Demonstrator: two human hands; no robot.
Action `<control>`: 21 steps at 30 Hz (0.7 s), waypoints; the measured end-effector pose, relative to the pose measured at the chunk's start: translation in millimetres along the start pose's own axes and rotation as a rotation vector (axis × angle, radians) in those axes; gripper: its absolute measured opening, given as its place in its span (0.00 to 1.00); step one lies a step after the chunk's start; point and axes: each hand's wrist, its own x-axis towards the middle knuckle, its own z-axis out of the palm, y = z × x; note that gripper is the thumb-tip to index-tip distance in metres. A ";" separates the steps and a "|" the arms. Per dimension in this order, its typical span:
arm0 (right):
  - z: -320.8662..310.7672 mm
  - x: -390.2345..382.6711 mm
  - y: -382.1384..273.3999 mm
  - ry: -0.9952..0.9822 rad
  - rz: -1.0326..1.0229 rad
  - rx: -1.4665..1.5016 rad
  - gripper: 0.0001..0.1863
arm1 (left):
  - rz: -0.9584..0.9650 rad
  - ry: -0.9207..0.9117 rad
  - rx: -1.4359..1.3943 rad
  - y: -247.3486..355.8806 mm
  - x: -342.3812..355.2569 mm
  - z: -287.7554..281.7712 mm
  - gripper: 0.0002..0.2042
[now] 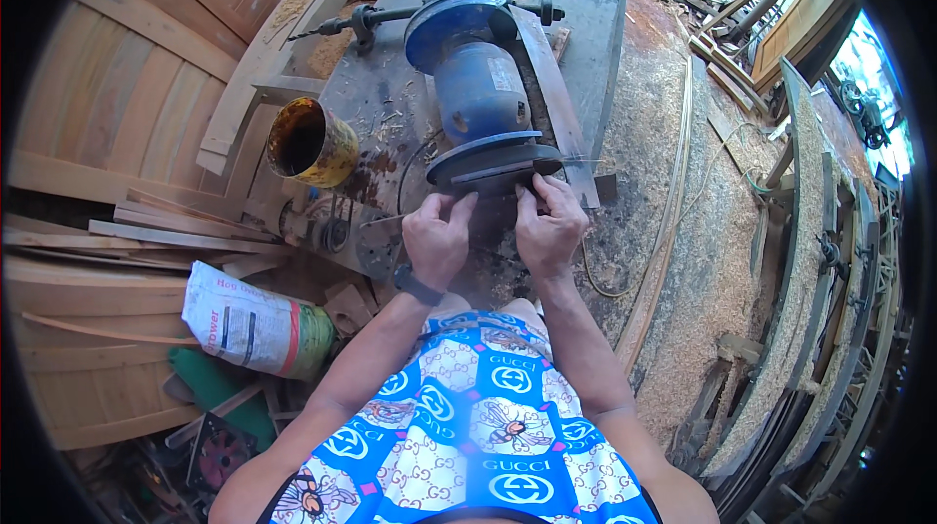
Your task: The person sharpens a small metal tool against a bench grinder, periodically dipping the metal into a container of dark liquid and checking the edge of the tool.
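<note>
A blue bench grinder [478, 85] stands on the worktable, its near grinding wheel [459, 165] facing me. A dark, flat metal blade [496, 181] lies across the front of that wheel, seemingly touching it. At its left end, my left hand [434, 239] pinches it between thumb and fingers. The right end is pinched by my right hand [551, 228], close to the wheel's rim. Whether the wheel is spinning, I cannot tell. The blade's far edge is hidden.
Left of the grinder stands a stained yellow can [337, 148]. A drill bit [317, 29] sticks out leftward beyond the grinder. A long flat bar [556, 100] lies along its right side. Wooden panels [127, 85] and a white sack [249, 314] are at left; sawdust [717, 261] covers the right floor.
</note>
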 end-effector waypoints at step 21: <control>12.6 -7.9 -11.6 -0.032 -0.058 0.017 0.11 | -0.083 -0.008 -0.027 -14.1 -1.6 -13.9 0.14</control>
